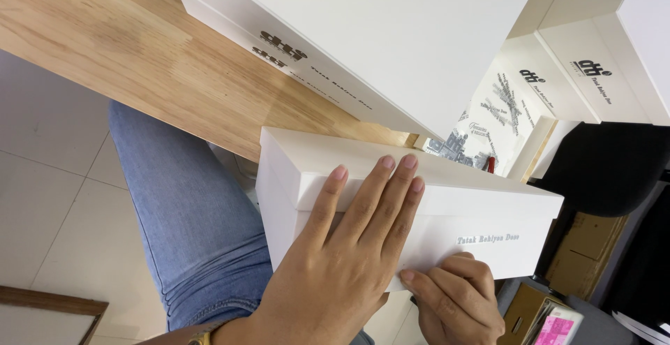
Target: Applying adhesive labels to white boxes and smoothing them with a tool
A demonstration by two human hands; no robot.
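Now pressing: left hand [349,254] lies flat, unclenched, on white box [447,205] at table [139,59] edge. Right hand [453,296], just below, pinches its lower lid rim. Lid seating seems underway; next likely needs even downward pressure.

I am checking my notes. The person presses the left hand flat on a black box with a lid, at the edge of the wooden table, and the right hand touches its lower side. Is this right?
Not quite: the box is white, not black, as the head view shows. The rest holds: the left hand lies flat on it at the edge of the wooden table, and the right hand touches its lower side.
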